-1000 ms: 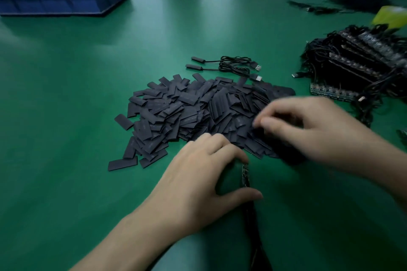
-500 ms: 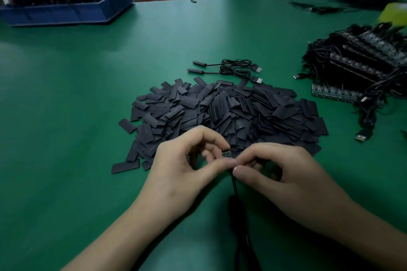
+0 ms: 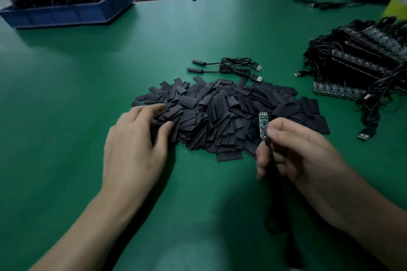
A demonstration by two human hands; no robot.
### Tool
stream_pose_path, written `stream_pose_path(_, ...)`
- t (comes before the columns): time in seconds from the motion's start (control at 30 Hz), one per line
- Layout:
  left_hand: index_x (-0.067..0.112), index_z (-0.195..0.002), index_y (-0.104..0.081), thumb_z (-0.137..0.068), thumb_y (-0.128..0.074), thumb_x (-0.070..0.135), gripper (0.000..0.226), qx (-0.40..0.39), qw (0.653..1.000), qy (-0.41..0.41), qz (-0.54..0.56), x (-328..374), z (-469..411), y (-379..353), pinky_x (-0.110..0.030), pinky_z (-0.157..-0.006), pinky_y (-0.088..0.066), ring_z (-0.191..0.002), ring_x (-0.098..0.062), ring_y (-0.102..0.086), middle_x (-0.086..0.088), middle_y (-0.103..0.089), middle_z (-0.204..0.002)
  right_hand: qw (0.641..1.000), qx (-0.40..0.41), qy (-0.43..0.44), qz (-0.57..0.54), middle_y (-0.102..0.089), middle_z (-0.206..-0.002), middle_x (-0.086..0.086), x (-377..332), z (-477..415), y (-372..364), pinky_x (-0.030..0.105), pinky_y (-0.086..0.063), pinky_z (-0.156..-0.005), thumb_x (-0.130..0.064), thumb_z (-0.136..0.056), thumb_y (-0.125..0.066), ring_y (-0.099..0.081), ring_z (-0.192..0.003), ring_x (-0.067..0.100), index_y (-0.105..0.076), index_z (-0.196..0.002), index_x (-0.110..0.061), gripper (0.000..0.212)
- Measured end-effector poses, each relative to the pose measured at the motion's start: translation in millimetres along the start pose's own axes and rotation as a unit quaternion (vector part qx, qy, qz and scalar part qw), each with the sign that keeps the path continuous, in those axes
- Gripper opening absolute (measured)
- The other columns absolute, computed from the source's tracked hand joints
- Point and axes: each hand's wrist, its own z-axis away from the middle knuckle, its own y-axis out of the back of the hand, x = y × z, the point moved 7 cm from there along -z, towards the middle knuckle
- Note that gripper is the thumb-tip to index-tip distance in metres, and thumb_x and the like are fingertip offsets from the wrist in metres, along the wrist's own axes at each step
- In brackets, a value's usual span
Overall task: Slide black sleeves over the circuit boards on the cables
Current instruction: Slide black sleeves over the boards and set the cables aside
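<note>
A heap of flat black sleeves (image 3: pixel 229 114) lies in the middle of the green table (image 3: pixel 88 99). My left hand (image 3: pixel 136 145) reaches into the heap's left edge, fingers and thumb touching sleeves; a grip on one cannot be made out. My right hand (image 3: pixel 295 154) holds a black cable just below a small green circuit board (image 3: pixel 263 124), which stands upright and bare above my fingers, in front of the heap. The cable runs down toward me.
Two sleeved cables with USB plugs (image 3: pixel 231 68) lie behind the heap. A bundle of cables with bare boards (image 3: pixel 361 68) sits at the right. A blue bin (image 3: pixel 66 13) full of black cables stands at the back left. Orange stools are beyond the table.
Both hands were together at the board near the heap's front. Now my left hand has moved left onto the sleeves and my right hand has lifted the board to the right.
</note>
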Motion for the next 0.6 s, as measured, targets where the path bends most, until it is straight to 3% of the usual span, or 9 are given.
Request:
stream_pose_path(0.13,0.025,-0.12,-0.075,-0.094,-0.07,0.034,0.028,-0.017,0.999,-0.004,-0.028,-3,-4,-2,-0.043,-0.095,-0.05,-0.113,-0.024,-0.063,0.004,-0.074,-0.118,0.999,-0.023,0.011,0.041,-0.052,-0.059,0.008,0,1,-3,0.029,-0.049,-0.049,-0.027,-0.091,-0.063,-0.05,-0.047,0.022,-0.056,-0.074,-0.019,0.021)
stream_pose_path(0.33,0.032,-0.092,-0.074,-0.087,-0.075,0.04,0.009,0.005,1.0,-0.003,-0.016,-1,-3,2,-0.043,-0.086,-0.049,-0.096,-0.02,-0.061,0.013,-0.065,-0.095,0.988,-0.082,0.024,0.127,-0.053,-0.062,0.005,6,5,-15,0.029,-0.042,-0.046,-0.032,-0.097,-0.054,-0.044,-0.042,0.021,-0.051,-0.084,-0.015,0.021)
stream_pose_path(0.4,0.032,-0.093,-0.073,-0.085,-0.076,0.042,0.013,0.014,1.0,-0.009,-0.006,0,-3,1,-0.044,-0.087,-0.049,-0.095,-0.021,-0.061,0.012,-0.066,-0.095,0.986,-0.093,0.028,0.139,-0.053,-0.061,0.004,7,5,-17,0.029,-0.04,-0.046,-0.032,-0.097,-0.053,-0.043,-0.042,0.02,-0.052,-0.084,-0.016,0.02)
stream_pose_path(0.53,0.028,-0.114,-0.076,-0.089,-0.074,0.039,0.027,0.011,0.998,-0.051,-0.025,7,-3,-3,-0.037,-0.086,-0.04,-0.105,-0.021,-0.061,0.01,-0.072,-0.11,0.985,-0.097,0.025,0.139,-0.052,-0.06,0.002,8,5,-19,0.032,-0.037,-0.046,-0.032,-0.095,-0.054,-0.042,-0.041,0.018,-0.051,-0.086,-0.013,0.021)
stream_pose_path(0.6,0.029,-0.112,-0.078,-0.09,-0.074,0.038,0.024,0.002,0.997,-0.061,-0.037,8,-4,-5,-0.035,-0.083,-0.036,-0.105,-0.019,-0.061,0.012,-0.073,-0.11,0.984,-0.1,0.027,0.142,-0.052,-0.06,0.002,7,5,-19,0.032,-0.037,-0.046,-0.031,-0.095,-0.054,-0.042,-0.041,0.017,-0.051,-0.086,-0.013,0.021)
